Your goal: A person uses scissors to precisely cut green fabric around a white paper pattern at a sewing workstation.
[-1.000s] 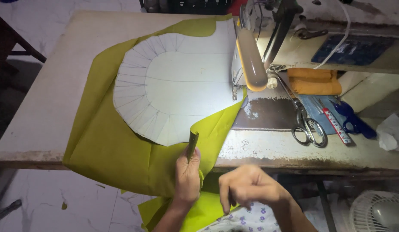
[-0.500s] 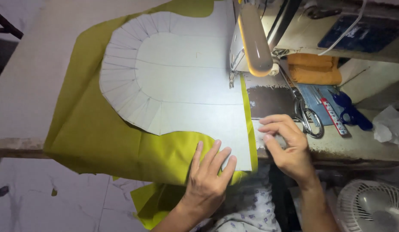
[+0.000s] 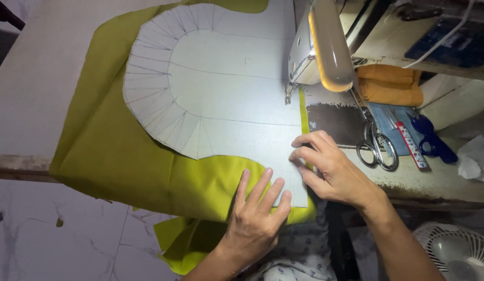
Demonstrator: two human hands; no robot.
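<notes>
A white paper pattern (image 3: 221,88) with a curved, pleat-marked edge lies on olive-green fabric (image 3: 111,151) spread over the sewing table. My left hand (image 3: 255,216) rests flat, fingers apart, on the fabric and the pattern's lower edge near the table front. My right hand (image 3: 333,169) presses its fingertips on the pattern's lower right corner, beside the metal plate (image 3: 335,117) of the sewing machine (image 3: 320,47). Neither hand holds anything.
Scissors (image 3: 377,145) lie right of my right hand, with a ruler-like strip (image 3: 411,145), a blue tool (image 3: 432,140) and folded orange cloth (image 3: 390,83) beyond. A white fan (image 3: 458,252) stands at the lower right. The fabric hangs over the table's front edge (image 3: 18,166).
Both hands came up from below the table edge onto the work. The pattern now lies flat over the fabric, and the view has moved closer.
</notes>
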